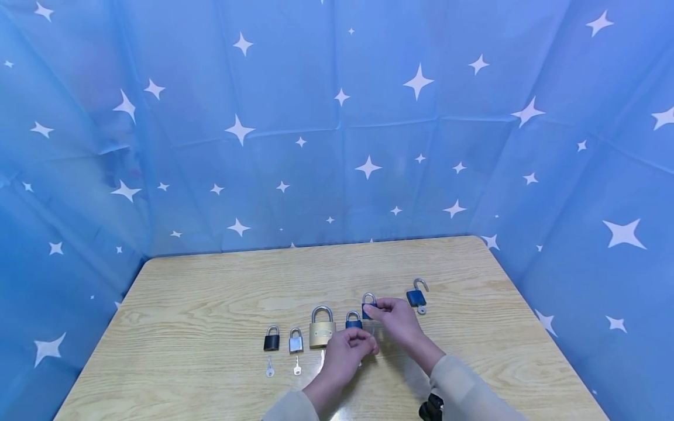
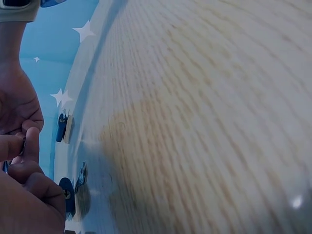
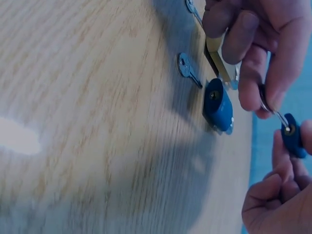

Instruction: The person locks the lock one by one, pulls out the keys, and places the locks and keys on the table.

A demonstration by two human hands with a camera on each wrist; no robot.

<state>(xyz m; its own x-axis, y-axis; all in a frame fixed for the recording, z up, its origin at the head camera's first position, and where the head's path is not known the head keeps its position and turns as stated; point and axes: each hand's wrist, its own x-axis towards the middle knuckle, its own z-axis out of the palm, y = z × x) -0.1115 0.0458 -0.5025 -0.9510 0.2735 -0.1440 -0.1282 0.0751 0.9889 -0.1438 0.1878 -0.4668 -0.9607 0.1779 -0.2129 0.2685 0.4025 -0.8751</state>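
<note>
My right hand [image 1: 405, 326] grips a small blue padlock [image 3: 294, 141] above the table, its silver shackle closed and its keyhole turned toward the left hand. My left hand [image 1: 344, 356] pinches a silver key [image 3: 264, 99] between thumb and finger. In the right wrist view the key's blade reaches the keyhole; how deep it sits I cannot tell. Below the hands, a second blue padlock [image 1: 354, 323] lies on the table with its own key [image 3: 184, 66] beside it. The left wrist view shows both hands close together at its left edge.
To the left lie a large brass padlock [image 1: 322, 334], a silver padlock [image 1: 296, 341] and a black padlock [image 1: 271, 340], with keys in front. At right, a blue padlock [image 1: 416, 298] has its shackle swung open and a key at its base. A starry blue curtain [image 1: 337, 175] surrounds the wooden table [image 1: 184, 316].
</note>
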